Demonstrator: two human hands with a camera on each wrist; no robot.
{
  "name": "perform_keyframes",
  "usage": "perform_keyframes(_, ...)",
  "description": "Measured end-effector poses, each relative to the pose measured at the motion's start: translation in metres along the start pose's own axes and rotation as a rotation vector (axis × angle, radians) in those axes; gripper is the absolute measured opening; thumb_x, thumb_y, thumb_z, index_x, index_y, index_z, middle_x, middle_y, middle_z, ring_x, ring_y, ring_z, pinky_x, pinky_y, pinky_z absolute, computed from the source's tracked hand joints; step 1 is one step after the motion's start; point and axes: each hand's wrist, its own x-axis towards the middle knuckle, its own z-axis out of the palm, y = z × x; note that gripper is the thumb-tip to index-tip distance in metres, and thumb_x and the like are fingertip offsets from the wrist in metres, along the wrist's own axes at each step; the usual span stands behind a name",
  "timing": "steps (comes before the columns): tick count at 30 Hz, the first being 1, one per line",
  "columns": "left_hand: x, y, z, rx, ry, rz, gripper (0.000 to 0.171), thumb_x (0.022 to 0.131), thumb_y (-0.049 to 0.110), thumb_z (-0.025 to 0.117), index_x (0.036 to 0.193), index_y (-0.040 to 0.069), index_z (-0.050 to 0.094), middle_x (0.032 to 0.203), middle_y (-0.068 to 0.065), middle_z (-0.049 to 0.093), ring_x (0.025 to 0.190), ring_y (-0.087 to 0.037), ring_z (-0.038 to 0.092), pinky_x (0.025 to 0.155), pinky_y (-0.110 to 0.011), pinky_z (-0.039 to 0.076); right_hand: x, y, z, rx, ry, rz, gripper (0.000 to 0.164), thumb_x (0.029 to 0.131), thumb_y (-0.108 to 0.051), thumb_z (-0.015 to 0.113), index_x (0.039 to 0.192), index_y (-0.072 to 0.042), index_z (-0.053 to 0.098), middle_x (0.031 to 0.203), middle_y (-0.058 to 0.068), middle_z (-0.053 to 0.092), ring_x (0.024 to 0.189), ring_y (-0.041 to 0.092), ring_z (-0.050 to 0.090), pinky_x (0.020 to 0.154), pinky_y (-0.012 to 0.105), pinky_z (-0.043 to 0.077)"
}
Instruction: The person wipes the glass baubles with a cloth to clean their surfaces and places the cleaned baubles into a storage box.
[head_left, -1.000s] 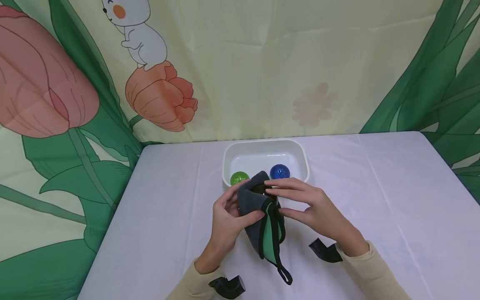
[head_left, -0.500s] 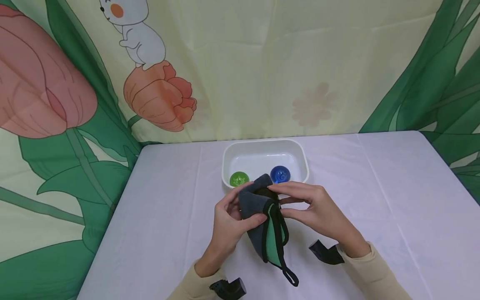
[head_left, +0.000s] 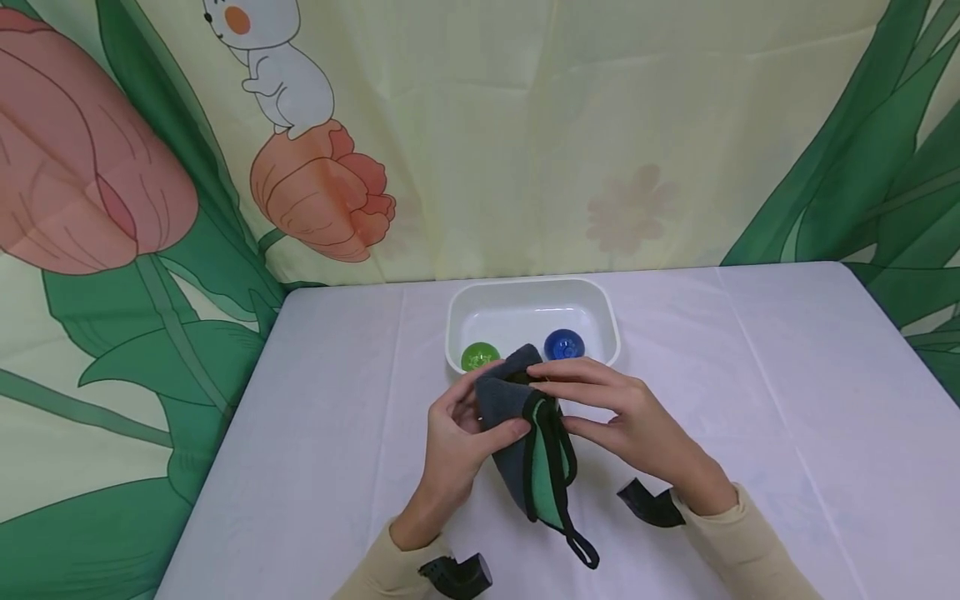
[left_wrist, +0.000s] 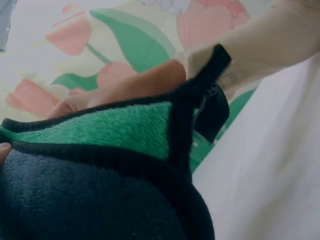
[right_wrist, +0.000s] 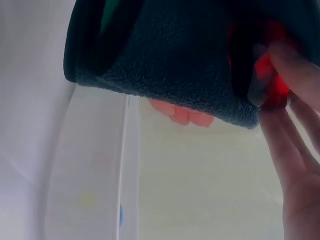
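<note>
A folded microfibre cloth (head_left: 506, 404), dark blue-grey on one face and green on the other with black edging, is held up over the table. My left hand (head_left: 461, 442) grips it from the left, thumb on the near face. From the right, my right hand (head_left: 622, 408) reaches into the upper fold. In the right wrist view its fingers pinch a red, see-through glassy piece (right_wrist: 277, 85) lying against the cloth; its full shape is hidden. The left wrist view shows mostly the cloth's green side (left_wrist: 115, 130) and black border.
Just behind the hands is a white tray (head_left: 517, 321) holding a green glassy ball (head_left: 478, 356) and a blue glassy ball (head_left: 564, 343). A white cloth (head_left: 322, 417) covers the table. A printed curtain (head_left: 487, 150) hangs at the back.
The cloth's looped lower end has swung slightly right. My right fingers dipped and curled at the fold, then came back up over it. The dark spot inside the fold shows less now.
</note>
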Motion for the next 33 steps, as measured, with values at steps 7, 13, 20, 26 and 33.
perform_keyframes(7, -0.0012, -0.0012, 0.0011, -0.014, -0.005, -0.001, 0.068, 0.076, 0.009, 0.085, 0.137, 0.002, 0.055, 0.129, -0.021, 0.063, 0.107, -0.022, 0.068, 0.091, -0.032, 0.056, -0.0001, 0.0008, 0.0009, 0.077, 0.018, 0.095, 0.059, 0.075, 0.012, 0.078, 0.13, -0.003, 0.063, 0.132, 0.013, 0.063, 0.124, 0.012, 0.059, 0.094, 0.023, 0.053)
perform_keyframes(13, -0.0009, -0.0048, 0.0012, -0.013, 0.016, -0.011, 0.063, 0.078, 0.009, 0.082, 0.135, 0.001, 0.056, 0.126, -0.021, 0.065, 0.103, -0.022, 0.069, 0.089, -0.033, 0.058, 0.0014, -0.0002, 0.0004, 0.122, 0.016, 0.148, 0.057, 0.079, 0.009, 0.077, 0.133, -0.003, 0.061, 0.132, 0.013, 0.063, 0.119, 0.012, 0.062, 0.093, 0.025, 0.054)
perform_keyframes(20, 0.0001, -0.0032, 0.0015, -0.045, 0.047, -0.045, 0.06, 0.078, 0.01, 0.081, 0.133, 0.001, 0.058, 0.123, -0.018, 0.067, 0.102, -0.02, 0.066, 0.088, -0.03, 0.057, 0.0004, 0.001, -0.0009, 0.034, -0.029, 0.061, 0.065, 0.074, 0.014, 0.078, 0.134, -0.005, 0.061, 0.142, 0.01, 0.056, 0.137, 0.015, 0.047, 0.104, 0.02, 0.045)
perform_keyframes(26, 0.0003, -0.0027, 0.0002, -0.049, 0.03, -0.035, 0.064, 0.077, 0.014, 0.084, 0.134, 0.001, 0.057, 0.124, -0.018, 0.066, 0.102, -0.021, 0.066, 0.089, -0.031, 0.057, 0.0008, -0.0001, 0.0003, 0.009, -0.034, 0.03, 0.063, 0.073, 0.015, 0.078, 0.131, -0.004, 0.063, 0.139, 0.011, 0.058, 0.136, 0.014, 0.048, 0.101, 0.02, 0.046)
perform_keyframes(33, 0.0002, -0.0025, -0.0008, -0.014, -0.03, 0.055, 0.067, 0.076, 0.009, 0.084, 0.137, 0.003, 0.055, 0.128, -0.02, 0.062, 0.109, -0.023, 0.066, 0.095, -0.033, 0.055, 0.0009, -0.0009, 0.0018, 0.067, 0.024, 0.088, 0.065, 0.073, 0.015, 0.078, 0.133, -0.003, 0.061, 0.134, 0.013, 0.062, 0.127, 0.011, 0.057, 0.095, 0.023, 0.052)
